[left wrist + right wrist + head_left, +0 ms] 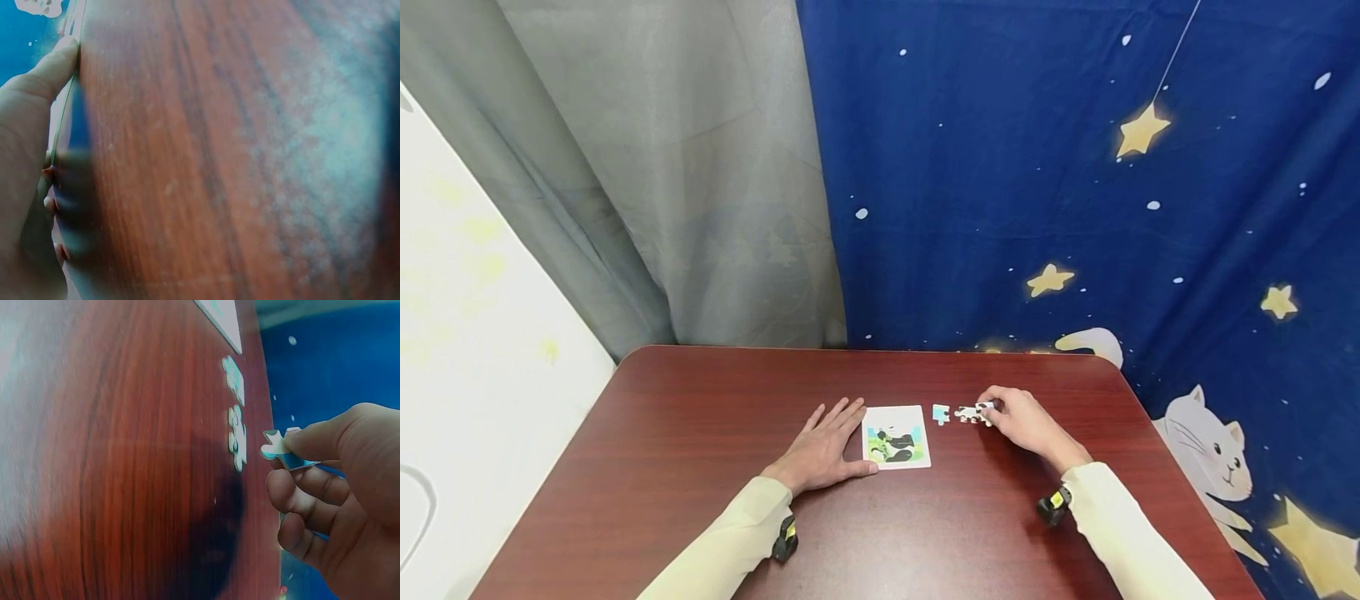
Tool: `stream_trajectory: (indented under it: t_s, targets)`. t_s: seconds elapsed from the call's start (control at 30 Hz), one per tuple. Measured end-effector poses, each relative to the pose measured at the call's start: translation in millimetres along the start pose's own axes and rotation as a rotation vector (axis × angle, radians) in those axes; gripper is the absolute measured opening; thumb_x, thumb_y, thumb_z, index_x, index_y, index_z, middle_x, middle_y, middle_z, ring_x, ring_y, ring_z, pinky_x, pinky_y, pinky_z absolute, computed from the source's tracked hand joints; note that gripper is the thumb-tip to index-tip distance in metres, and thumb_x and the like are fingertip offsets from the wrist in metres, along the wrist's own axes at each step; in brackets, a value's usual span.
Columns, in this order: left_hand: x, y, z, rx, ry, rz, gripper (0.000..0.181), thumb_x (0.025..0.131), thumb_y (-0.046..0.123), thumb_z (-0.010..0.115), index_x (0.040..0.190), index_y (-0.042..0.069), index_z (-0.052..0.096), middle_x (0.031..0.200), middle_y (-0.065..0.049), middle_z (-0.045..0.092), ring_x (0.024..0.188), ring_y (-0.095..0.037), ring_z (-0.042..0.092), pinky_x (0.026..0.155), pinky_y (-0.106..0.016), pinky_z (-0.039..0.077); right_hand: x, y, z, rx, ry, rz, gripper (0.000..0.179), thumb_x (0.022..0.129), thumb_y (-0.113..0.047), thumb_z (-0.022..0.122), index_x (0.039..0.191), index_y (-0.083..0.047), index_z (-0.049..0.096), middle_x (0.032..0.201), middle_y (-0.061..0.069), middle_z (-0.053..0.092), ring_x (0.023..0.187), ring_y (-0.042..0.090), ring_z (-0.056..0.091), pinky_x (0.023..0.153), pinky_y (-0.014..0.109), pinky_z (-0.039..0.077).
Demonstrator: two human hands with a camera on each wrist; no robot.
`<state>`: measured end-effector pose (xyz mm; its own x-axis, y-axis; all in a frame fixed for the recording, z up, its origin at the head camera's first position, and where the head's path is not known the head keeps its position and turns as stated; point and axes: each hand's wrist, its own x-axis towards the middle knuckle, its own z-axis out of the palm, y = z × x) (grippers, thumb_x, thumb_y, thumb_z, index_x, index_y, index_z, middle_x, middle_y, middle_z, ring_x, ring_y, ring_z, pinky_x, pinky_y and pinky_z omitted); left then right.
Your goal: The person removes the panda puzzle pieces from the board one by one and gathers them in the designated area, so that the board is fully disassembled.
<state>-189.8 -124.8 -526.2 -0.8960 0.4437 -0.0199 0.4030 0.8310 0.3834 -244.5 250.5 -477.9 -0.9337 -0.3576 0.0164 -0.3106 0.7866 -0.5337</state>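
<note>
A square puzzle board [897, 437] with a white border and a panda picture lies on the table. My left hand [823, 450] rests at its left side with fingers spread, thumb at the lower corner and fingertips by the upper one. Between thumb and index finger, my right hand [1022, 421] pinches a white and blue jigsaw piece [294, 460], raised over the tabletop. Beside the board lies a loose light-blue piece [941, 413]; a white and black piece [967, 414] sits further right, close to the right hand. In the left wrist view the thumb [53, 69] touches the board's edge.
The dark red wooden table [700, 408] has rounded far corners. Behind it hang a grey curtain [745, 167] and a blue star-patterned curtain [962, 208]. A white surface [475, 333] stands at the left.
</note>
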Motion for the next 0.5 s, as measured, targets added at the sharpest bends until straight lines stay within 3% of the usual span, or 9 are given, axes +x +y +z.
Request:
stream_trajectory:
  t_s: [0.23, 0.5]
  targets:
    - [0.3, 0.3, -0.8, 0.003, -0.004, -0.001, 0.103, 0.092, 0.074, 0.065, 0.168, 0.01, 0.034, 0.178, -0.005, 0.029, 0.168, -0.031, 0.024, 0.135, -0.061, 0.017, 0.8, 18, -4, 0.043, 0.026, 0.057, 0.01, 0.099, -0.006, 0.07, 0.107, -0.008, 0.076, 0.075, 0.0, 0.065, 0.064, 0.009, 0.05, 0.062, 0.023, 0.042]
    - [0.1, -1.1, -0.2, -0.005, -0.004, -0.003, 0.103, 0.092, 0.073, 0.065, 0.168, 0.01, 0.035, 0.178, -0.005, 0.029, 0.168, -0.031, 0.023, 0.135, -0.061, 0.017, 3.5, 30, 3, 0.079, -0.001, 0.087, 0.009, 0.097, -0.002, 0.07, 0.104, -0.006, 0.075, 0.083, 0.002, 0.071, 0.071, 0.012, 0.056, 0.064, 0.022, 0.044]
